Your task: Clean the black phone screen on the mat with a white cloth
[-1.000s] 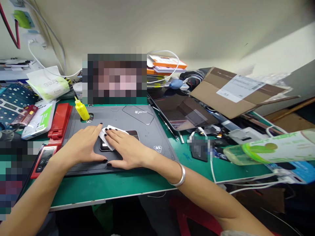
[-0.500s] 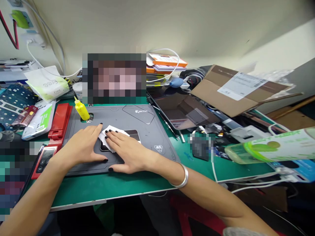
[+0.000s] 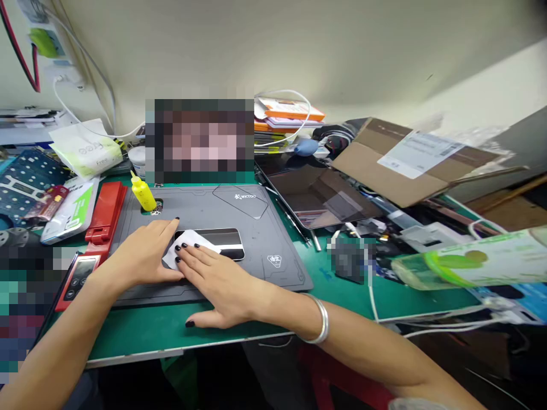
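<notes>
A smartphone with a dark, shiny screen lies flat on a grey work mat. A white wipe, probably tissue or cloth, covers its left part. My right hand rests flat over the wipe, fingers stretched and thumb spread towards me. At the phone's left end is my left hand, its fingers extended and thumb apart; it hides that end, so I cannot tell whether it touches the phone. A yellow dropper bottle stands tilted at the mat's upper left.
Left of the mat lies a red tool with a display. A large dark screen panel and a cardboard box sit to the right. A clear bottle with a green label juts in. White cables cross the table edge.
My right hand has slid towards me and slightly left, drawing the wipe with it. More of the phone's screen now shows. My left hand has stayed nearly in place.
</notes>
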{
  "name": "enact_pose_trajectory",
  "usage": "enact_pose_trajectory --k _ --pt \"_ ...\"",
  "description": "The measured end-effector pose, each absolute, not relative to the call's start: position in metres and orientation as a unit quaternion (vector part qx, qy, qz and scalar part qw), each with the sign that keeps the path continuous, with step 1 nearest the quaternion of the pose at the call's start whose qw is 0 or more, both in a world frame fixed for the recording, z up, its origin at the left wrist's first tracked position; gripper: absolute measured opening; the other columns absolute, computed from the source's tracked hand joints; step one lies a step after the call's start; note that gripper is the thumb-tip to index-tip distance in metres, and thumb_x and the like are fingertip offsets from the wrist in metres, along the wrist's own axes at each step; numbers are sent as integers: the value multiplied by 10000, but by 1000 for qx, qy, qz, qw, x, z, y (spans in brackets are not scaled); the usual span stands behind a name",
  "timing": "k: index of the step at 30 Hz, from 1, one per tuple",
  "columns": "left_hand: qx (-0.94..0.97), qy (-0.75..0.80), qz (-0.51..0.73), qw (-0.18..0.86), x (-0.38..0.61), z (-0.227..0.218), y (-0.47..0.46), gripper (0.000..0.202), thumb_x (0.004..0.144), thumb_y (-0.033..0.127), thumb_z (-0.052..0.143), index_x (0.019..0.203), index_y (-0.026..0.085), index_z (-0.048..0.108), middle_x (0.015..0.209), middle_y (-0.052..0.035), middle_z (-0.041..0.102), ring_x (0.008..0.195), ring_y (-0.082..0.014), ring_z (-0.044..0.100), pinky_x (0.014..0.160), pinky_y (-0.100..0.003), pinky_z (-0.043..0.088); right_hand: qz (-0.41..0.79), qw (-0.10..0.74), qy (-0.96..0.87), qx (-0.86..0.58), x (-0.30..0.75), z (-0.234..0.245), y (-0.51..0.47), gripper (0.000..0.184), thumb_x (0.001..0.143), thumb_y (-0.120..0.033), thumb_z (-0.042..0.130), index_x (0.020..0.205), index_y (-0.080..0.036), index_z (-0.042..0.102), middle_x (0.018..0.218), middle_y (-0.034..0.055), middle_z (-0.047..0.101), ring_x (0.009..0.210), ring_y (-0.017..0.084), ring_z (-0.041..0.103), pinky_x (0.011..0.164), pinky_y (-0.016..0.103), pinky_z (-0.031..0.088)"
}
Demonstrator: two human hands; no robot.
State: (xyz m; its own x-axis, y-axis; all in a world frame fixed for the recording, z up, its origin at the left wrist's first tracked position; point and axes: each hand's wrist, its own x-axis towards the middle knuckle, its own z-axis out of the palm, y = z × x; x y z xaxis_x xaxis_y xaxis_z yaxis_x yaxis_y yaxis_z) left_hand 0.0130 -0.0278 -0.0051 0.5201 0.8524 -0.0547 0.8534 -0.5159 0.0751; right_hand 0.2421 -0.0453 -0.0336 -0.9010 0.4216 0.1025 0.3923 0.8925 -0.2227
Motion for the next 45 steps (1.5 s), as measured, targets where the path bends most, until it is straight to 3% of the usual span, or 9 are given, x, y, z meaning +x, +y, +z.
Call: enact_pose_trajectory --k 7,14,20,23,27,32,37,43,45 --pt "871 490 -8 41 11 -7 -27 997 684 653 725 1445 110 376 1437 -240 502 1290 -409 511 1010 -502 468 99 63 -939 -324 258 -30 -30 907 890 -601 584 1470 63 369 1562 300 306 1469 398 280 1212 523 246" --pt "872 487 -2 48 10 -6 -27 965 684 619 740 1433 120 392 1418 -230 520 1281 -401 520 1013 -493 468 122 69 -965 -223 252 -32 -43 928 864 -665 577 1465 20 402 1583 254 299 1493 361 236 1245 472 173" --pt "872 488 -10 48 11 -5 -27 941 723 638 701 1435 107 390 1441 -240 499 1308 -400 496 1024 -507 458 100 47 -935 -338 264 -28 -36 930 873 -614 595 1486 42 352 1574 298 274 1479 403 251 1205 542 257" --pt "872 488 -10 51 12 -3 -27 906 732 608 704 1422 102 405 1419 -235 521 1292 -401 512 1013 -512 468 114 42 -956 -269 262 -29 -46 991 857 -679 574 1482 57 353 1583 297 249 1490 398 218 1230 511 208" --pt "871 489 -16 49 13 -1 -27 857 743 588 705 1401 112 433 1417 -218 528 1290 -382 516 1018 -486 469 125 43 -963 -235 263 -29 -48 941 897 -676 520 1490 37 357 1593 261 259 1499 366 211 1246 481 178" --pt "871 489 -18 47 12 -2 -27 883 751 629 692 1409 100 433 1434 -223 510 1310 -372 498 1046 -479 451 90 5 -926 -368 269 -24 -42 945 907 -622 540 1491 86 318 1580 317 217 1484 426 205 1215 546 239" --pt "872 487 -7 45 11 -4 -27 857 752 632 690 1392 113 455 1412 -215 533 1290 -376 517 1019 -479 471 101 16 -958 -268 264 -27 -55 993 881 -716 499 1494 50 343 1594 289 205 1486 410 212 1219 515 248" --pt "872 487 -6 40 11 -4 -27 865 755 620 694 1405 107 439 1435 -223 510 1318 -378 492 1038 -490 460 74 19 -906 -415 270 -30 -46 965 895 -642 528 1471 107 337 1548 350 260 1462 466 232 1183 595 282" --pt "871 489 -13 41 11 -3 -27 871 754 618 698 1405 101 437 1431 -223 513 1313 -373 496 1040 -488 459 77 14 -917 -390 270 -29 -50 1004 868 -666 550 1471 108 338 1551 355 247 1463 474 221 1184 602 272"
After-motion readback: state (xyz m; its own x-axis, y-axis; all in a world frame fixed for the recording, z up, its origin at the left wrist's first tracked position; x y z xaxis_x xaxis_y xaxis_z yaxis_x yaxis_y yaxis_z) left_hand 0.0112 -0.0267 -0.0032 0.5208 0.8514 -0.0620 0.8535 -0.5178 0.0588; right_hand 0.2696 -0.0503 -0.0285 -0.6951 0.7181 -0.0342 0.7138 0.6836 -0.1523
